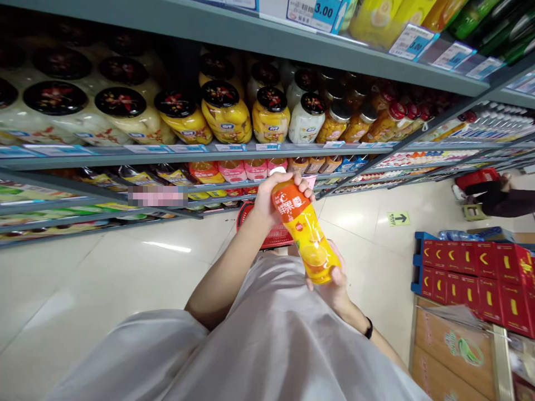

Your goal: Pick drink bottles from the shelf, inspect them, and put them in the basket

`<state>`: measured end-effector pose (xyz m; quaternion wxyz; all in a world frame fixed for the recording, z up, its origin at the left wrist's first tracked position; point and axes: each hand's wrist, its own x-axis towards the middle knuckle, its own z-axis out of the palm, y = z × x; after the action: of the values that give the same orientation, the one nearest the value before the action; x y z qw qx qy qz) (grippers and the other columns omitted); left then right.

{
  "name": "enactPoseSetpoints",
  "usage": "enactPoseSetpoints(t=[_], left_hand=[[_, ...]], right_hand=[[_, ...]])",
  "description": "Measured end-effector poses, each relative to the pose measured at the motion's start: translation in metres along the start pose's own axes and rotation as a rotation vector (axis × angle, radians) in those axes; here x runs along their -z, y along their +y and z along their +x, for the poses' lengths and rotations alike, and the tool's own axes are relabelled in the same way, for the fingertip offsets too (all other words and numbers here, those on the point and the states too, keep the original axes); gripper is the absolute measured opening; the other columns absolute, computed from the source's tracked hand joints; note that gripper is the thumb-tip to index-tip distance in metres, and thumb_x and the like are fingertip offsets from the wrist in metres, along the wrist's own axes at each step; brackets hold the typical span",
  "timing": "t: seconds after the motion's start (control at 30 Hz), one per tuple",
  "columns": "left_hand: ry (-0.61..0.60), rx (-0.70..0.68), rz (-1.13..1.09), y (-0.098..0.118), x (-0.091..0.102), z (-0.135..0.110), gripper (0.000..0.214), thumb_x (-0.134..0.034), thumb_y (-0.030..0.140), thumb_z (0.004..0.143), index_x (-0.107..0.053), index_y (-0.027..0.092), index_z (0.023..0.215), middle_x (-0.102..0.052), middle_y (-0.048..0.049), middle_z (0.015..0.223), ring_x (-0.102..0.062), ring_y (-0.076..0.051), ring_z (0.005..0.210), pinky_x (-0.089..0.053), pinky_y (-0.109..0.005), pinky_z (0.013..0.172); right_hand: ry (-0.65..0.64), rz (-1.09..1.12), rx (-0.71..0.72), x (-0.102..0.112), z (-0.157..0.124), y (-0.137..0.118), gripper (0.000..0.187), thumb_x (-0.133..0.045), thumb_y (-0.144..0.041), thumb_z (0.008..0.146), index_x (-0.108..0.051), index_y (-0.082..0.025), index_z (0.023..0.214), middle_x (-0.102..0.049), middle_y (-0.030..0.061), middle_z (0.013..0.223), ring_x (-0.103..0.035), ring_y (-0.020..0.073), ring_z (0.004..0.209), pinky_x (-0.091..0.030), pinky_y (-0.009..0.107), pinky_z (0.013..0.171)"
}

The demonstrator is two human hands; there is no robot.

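Note:
An orange juice bottle (pixel 308 233) with a red-and-yellow label and a white cap is held tilted in front of my body. My left hand (pixel 267 195) wraps around its upper end, just below the cap. Around the lower end, the fingers of my right hand (pixel 332 278) are closed, and a black band circles that wrist. Beneath the bottle, partly hidden by my arms and clothing, a red shopping basket (pixel 278 236) shows.
Shelves ahead carry fruit jars (pixel 225 114) with black lids, and lower down drink bottles (pixel 207 171). Red boxes (pixel 472 267) and cardboard cartons (pixel 455 351) are stacked at right. Far right, a person (pixel 505 197) is beside another red basket (pixel 476 178).

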<state>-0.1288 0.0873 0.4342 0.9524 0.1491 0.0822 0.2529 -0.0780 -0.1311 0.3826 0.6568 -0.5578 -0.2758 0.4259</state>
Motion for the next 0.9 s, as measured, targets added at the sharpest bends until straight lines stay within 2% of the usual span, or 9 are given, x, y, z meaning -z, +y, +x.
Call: enactPoseSetpoints(t=[0.07,0.17,0.27,0.33,0.37,0.47,0.53,0.7,0.9], left_hand=[[-0.009,0.019,-0.007,-0.001,-0.001,0.001,0.017,-0.060,0.025,0.078,-0.055,0.017,0.064,-0.058,-0.0022,0.063,-0.060,-0.014,0.056,-0.056,-0.029,0.064],[-0.031,-0.004,-0.041,-0.001,0.000,0.003,0.017,-0.061,0.024,0.077,-0.053,0.017,0.064,-0.058,-0.0011,0.063,-0.061,-0.014,0.057,-0.057,-0.028,0.064],[-0.026,-0.044,-0.081,0.002,0.002,0.004,0.019,-0.062,0.023,0.078,-0.050,0.017,0.065,-0.055,0.0012,0.062,-0.061,-0.012,0.056,-0.056,-0.026,0.063],[0.026,-0.091,-0.085,0.004,0.003,0.003,0.020,-0.063,0.023,0.079,-0.049,0.018,0.065,-0.054,0.0023,0.062,-0.060,-0.012,0.055,-0.056,-0.025,0.063],[0.055,-0.123,-0.082,0.005,0.003,0.003,0.021,-0.063,0.023,0.080,-0.048,0.018,0.065,-0.055,0.0025,0.062,-0.061,-0.012,0.055,-0.055,-0.025,0.063],[0.085,-0.193,-0.066,0.007,0.005,0.001,0.020,-0.063,0.022,0.079,-0.049,0.018,0.065,-0.055,0.0023,0.062,-0.062,-0.012,0.058,-0.056,-0.026,0.065],[0.070,-0.192,-0.061,0.007,0.006,-0.001,0.019,-0.063,0.021,0.078,-0.050,0.018,0.065,-0.055,0.0024,0.062,-0.062,-0.013,0.058,-0.057,-0.026,0.065],[0.032,-0.131,-0.061,0.007,0.007,-0.002,0.021,-0.065,0.021,0.074,-0.046,0.019,0.065,-0.052,0.0029,0.061,-0.061,-0.013,0.057,-0.057,-0.027,0.064],[-0.035,-0.001,-0.029,0.010,0.009,-0.004,0.026,-0.067,0.026,0.074,-0.043,0.020,0.067,-0.054,0.0012,0.063,-0.060,-0.014,0.057,-0.055,-0.026,0.059]], right_hand=[[-0.060,0.164,-0.067,0.001,-0.001,0.002,0.074,-0.065,-0.079,0.077,-0.052,-0.023,0.123,-0.066,0.0057,0.090,-0.051,0.0130,0.044,-0.040,0.026,0.032],[-0.128,0.095,-0.029,0.005,0.002,-0.004,0.071,-0.064,-0.075,0.083,-0.052,-0.022,0.129,-0.069,0.0071,0.094,-0.055,0.0137,0.047,-0.043,0.026,0.034],[-0.135,-0.300,0.148,0.011,0.008,-0.015,0.069,-0.057,-0.072,0.091,-0.056,-0.018,0.134,-0.071,0.0140,0.117,-0.073,0.0250,0.086,-0.063,0.037,0.070],[-0.139,-0.614,0.287,0.014,0.011,-0.019,0.073,-0.060,-0.069,0.091,-0.053,-0.017,0.141,-0.067,0.0170,0.132,-0.070,0.0319,0.114,-0.060,0.045,0.096],[-0.129,-0.757,0.353,0.016,0.012,-0.019,0.077,-0.065,-0.066,0.089,-0.048,-0.017,0.145,-0.066,0.0177,0.134,-0.070,0.0328,0.117,-0.059,0.045,0.098],[-0.018,-1.057,0.527,0.017,0.015,-0.015,0.088,-0.078,-0.055,0.081,-0.038,-0.018,0.151,-0.070,0.0184,0.126,-0.077,0.0296,0.095,-0.065,0.039,0.077],[0.047,-1.133,0.621,0.017,0.016,-0.010,0.083,-0.078,-0.048,0.083,-0.037,-0.018,0.148,-0.073,0.0182,0.119,-0.078,0.0275,0.085,-0.065,0.036,0.067],[0.054,-1.138,0.773,0.017,0.019,-0.001,0.076,-0.080,-0.043,0.080,-0.041,-0.018,0.141,-0.076,0.0169,0.107,-0.078,0.0281,0.076,-0.064,0.037,0.059],[0.087,-1.011,0.748,0.007,0.011,0.006,0.068,-0.083,-0.055,0.076,-0.046,-0.020,0.120,-0.074,0.0110,0.089,-0.076,0.0271,0.071,-0.062,0.035,0.055]])
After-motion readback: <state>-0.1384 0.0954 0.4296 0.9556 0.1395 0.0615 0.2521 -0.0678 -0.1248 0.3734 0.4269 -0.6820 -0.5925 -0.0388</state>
